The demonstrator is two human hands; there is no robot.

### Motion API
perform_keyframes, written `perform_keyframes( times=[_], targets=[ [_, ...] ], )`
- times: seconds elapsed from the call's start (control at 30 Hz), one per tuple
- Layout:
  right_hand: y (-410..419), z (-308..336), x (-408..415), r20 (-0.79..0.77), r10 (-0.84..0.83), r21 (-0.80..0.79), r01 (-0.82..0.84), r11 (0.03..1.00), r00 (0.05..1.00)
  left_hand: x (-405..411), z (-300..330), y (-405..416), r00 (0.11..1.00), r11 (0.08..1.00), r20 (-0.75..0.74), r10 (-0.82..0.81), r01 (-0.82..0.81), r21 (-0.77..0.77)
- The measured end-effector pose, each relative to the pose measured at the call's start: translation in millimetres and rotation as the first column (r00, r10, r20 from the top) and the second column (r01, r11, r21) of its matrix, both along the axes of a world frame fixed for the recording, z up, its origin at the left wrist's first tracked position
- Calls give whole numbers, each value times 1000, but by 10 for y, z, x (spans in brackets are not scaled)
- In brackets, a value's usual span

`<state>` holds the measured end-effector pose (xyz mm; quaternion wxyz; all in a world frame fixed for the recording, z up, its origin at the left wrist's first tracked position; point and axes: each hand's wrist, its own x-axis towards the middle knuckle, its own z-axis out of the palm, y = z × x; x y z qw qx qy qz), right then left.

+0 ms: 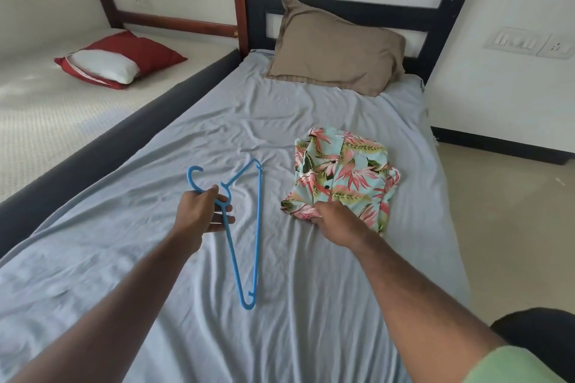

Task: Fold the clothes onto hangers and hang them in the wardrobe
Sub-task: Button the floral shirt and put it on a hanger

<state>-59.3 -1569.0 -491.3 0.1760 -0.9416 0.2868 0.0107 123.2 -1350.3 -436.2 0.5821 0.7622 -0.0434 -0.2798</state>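
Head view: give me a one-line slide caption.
Left hand holds a blue hanger while right hand pinches the folded floral shirt on the grey-sheeted bed.

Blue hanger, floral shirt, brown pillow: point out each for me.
blue hanger (258, 227): head view, on its long straight bar.
floral shirt (345, 171): head view, on the folded front by the buttons.
brown pillow (336, 50): head view, on the middle of its face.

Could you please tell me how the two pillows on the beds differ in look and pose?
The brown pillow leans against the dark headboard, fully covered. The red pillow lies flat on the cream mattress, and its white inner shows where the red cover is open. Both sit at the head end of their beds.
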Motion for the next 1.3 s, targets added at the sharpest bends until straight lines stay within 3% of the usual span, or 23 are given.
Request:
perform_keyframes(
  times=[0.23, 0.43, 0.5, 0.57, 0.6, 0.63, 0.7, 0.73, 0.83, 0.9, 0.97, 1.07, 1.1, 1.2, 1.3],
  targets=[
    [693, 26, 580, 160, -168, 359, 101, 928, 973, -72, 39, 52, 999, 1000, 48, 11, -10, -27],
    [1343, -25, 1294, 139, -295, 536, 179, 825, 945, -46, 62, 228, 994, 1000, 110, 3, -3, -3],
    [1436, -23, 1371, 97, -296, 689, 150, 709, 950, 6, 88, 274, 991, 1000, 137, 13, -16, 24],
    [1430, -18, 1338, 27, -255, 899, 88, 428, 966, 48, 99, 303, 990, 999, 142, -6, 1, 34],
    [1396, -9, 1313, 24, -259, 932, 72, 354, 966, 47, 104, 313, 990, 999, 138, -27, 23, 33],
    [1343, 33, 1281, 52, -290, 926, 62, 372, 956, 34, 113, 310, 990, 999, 132, -51, 50, 16],
    [1215, 138, 1144, 191, -343, 855, 16, 519, 920, -30, 129, 251, 983, 989, 117, -143, 146, -19],
    [1153, 191, 1050, 247, -353, 848, -25, 529, 902, -73, 141, 193, 971, 978, 121, -204, 208, -21],
    [1101, 388, 673, 259, -308, 918, -134, 373, 915, -231, 188, 28, 908, 933, 214, -360, 347, 94],
    [1113, 371, 535, 203, -274, 949, -120, 290, 940, -286, 192, 3, 904, 923, 188, -384, 376, 78],
    [1171, 320, 478, 167, -310, 948, -67, 311, 936, -276, 115, 37, 944, 956, 149, -294, 292, 39],
    [1274, 239, 557, 176, -433, 877, 60, 477, 884, -45, -157, 278, 916, 944, 392, -88, -50, 328],
    [1301, 239, 574, 207, -459, 846, 78, 528, 864, -21, -218, 409, 924, 906, 377, -59, -109, 409],
    [1268, 260, 652, 271, -461, 715, 145, 684, 845, -79, -367, 621, 992, 883, 101, -80, 23, 469],
    [1211, 322, 678, 312, -403, 510, 206, 835, 861, -148, -449, 557, 989, 884, 38, -140, 108, 456]
  ],
)
